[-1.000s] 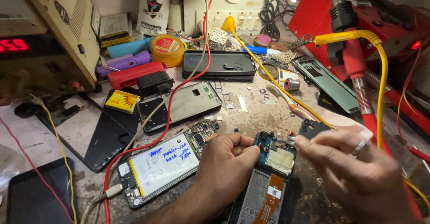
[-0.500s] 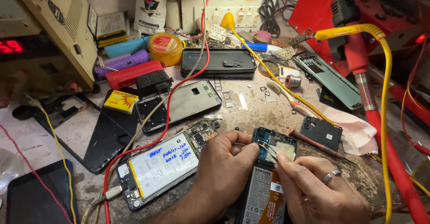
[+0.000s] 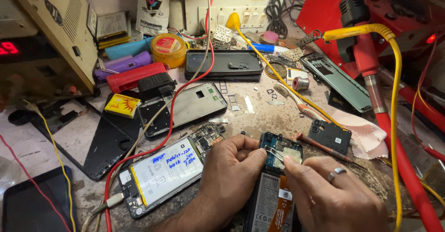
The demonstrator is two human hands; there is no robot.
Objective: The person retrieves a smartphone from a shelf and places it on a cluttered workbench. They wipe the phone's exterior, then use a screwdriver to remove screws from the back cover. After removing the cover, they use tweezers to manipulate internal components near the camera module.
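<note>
The opened phone [image 3: 278, 185] is lying back-up on the bench [image 3: 259, 116], low in the middle of the view, its blue circuit board and battery showing. Both hands are bending over its upper end. The left hand [image 3: 229, 169] is resting just left of the opened phone, palm down, wrist coming up from the bottom edge, fingers curled, its thumb and forefinger pressing against the phone's top left corner; that grip is nearly closed, steadying the frame rather than lifting it. The right hand [image 3: 333, 195] is reaching in from the lower right, knuckles up, a ring on one finger, its fingertips pinching closed on thin metal tweezers [image 3: 274, 152] whose tips are touching the board.

Just left of the opened phone a second open phone [image 3: 162, 176] with a white battery is lying at a slant, a red wire [image 3: 171, 120] crossing it. Right of the opened phone, a small black camera cover [image 3: 330, 136] is sitting on a pink cloth [image 3: 366, 137], with a screwdriver [image 3: 324, 149] between the two. Beyond the opened phone, farther up the bench, a grey phone frame [image 3: 190, 107] and a black phone case [image 3: 223, 65] are lying, well apart from the hands. A yellow cable [image 3: 394, 97] is hanging down on the far right of the opened phone.
</note>
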